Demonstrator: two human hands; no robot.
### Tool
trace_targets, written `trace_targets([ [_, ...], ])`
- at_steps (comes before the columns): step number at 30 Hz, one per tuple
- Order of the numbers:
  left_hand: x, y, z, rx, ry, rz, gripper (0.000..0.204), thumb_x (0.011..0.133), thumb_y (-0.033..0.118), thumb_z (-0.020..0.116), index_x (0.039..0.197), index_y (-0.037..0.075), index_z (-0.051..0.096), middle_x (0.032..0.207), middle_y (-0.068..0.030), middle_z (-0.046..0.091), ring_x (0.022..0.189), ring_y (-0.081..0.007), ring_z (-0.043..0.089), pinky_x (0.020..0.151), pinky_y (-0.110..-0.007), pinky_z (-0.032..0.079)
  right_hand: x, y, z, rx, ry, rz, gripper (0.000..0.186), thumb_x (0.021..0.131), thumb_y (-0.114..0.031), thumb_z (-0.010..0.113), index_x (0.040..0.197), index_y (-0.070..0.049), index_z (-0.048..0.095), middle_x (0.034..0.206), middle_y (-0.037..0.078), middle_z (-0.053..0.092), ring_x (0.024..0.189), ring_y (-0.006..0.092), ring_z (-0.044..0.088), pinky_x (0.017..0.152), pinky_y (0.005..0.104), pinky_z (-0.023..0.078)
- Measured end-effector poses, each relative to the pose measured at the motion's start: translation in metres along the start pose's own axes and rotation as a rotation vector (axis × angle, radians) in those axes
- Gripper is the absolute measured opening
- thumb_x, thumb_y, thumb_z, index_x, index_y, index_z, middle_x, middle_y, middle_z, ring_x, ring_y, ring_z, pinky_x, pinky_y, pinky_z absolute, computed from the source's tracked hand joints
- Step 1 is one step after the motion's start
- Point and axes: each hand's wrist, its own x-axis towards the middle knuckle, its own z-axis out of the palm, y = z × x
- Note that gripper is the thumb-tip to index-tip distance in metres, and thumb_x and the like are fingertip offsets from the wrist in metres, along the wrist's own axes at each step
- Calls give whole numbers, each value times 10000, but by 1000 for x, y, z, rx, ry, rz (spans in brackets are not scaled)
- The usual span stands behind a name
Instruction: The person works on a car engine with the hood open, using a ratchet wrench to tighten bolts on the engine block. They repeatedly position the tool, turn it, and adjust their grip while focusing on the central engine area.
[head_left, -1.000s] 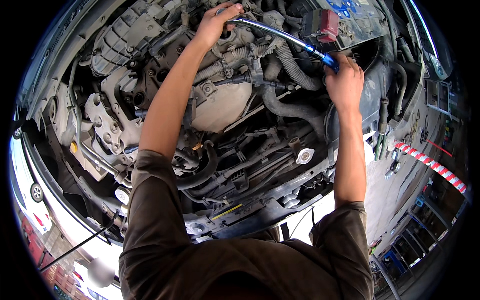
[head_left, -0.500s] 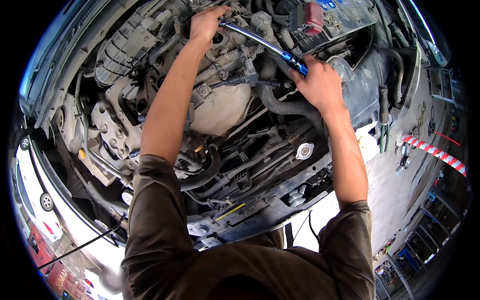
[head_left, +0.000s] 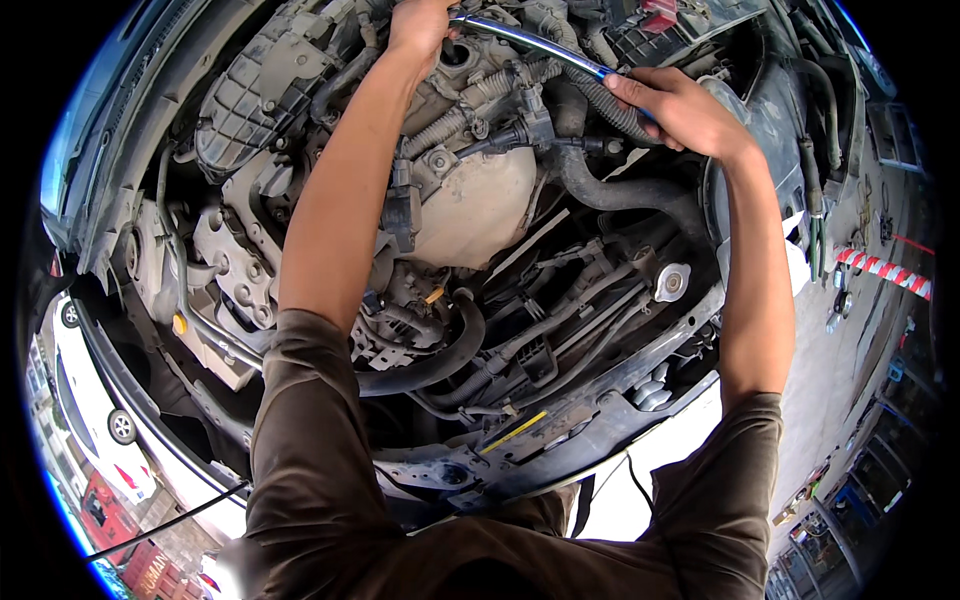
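A long chrome ratchet wrench (head_left: 530, 39) with a blue grip lies across the top of an open engine bay. Its head end is under my left hand (head_left: 420, 28), which is closed around it at the upper edge of the picture; some fingers are cut off or hidden there. My right hand (head_left: 690, 112) holds the blue grip, thumb along the top and fingers curled beneath. Just below the wrench head is a round dark opening (head_left: 455, 52) in the dusty engine. What the head sits on is hidden by my left hand.
Thick black hoses (head_left: 610, 190) and a ribbed conduit run below the wrench. A radiator cap (head_left: 671, 282) sits near the front panel. A red cover (head_left: 658, 15) shows at the upper right. A red-and-white striped pole (head_left: 885, 270) stands to the right, and a white car (head_left: 85, 400) to the left.
The view has shifted, so the engine bay appears farther right. My right hand has moved up and right with the wrench grip, its fingers turned differently. My left hand stays at the wrench head.
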Motion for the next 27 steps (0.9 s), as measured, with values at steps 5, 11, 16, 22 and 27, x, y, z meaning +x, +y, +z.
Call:
trace_targets([
  [5,3,-3,7,105,-48,28,219,864,141,532,938,23,701,695,-2,563,545,-107,471,448,-251,353,-12,7,5,144,-12,33,461,910,-501,590,900,-43,640,581,-28,467,460,53,402,419,225,304],
  [11,2,3,4,85,-109,-33,246,829,127,506,957,28,692,654,25,495,525,-102,424,430,-252,339,-31,4,31,282,-16,48,401,912,-423,619,903,-23,646,612,-40,488,512,45,413,464,220,321],
  [16,4,8,1,7,-273,-60,274,796,72,538,1015,-16,677,730,-14,586,590,-103,488,527,-246,393,-57,-10,79,618,51,79,294,890,-319,641,805,-42,593,642,-48,491,544,47,403,499,219,315],
  [22,-1,18,2,5,-355,-213,245,794,57,556,999,-13,671,700,-4,594,561,-74,488,505,-229,378,-83,-61,184,1079,227,135,257,871,-97,582,1107,-6,533,739,-24,503,627,61,444,550,220,355],
  [27,12,16,-7,46,-511,-209,170,817,68,581,951,7,666,622,9,558,496,-57,450,463,-212,337,-80,-101,233,1224,256,47,466,850,25,539,1292,-3,396,864,13,507,747,70,465,653,220,404],
])
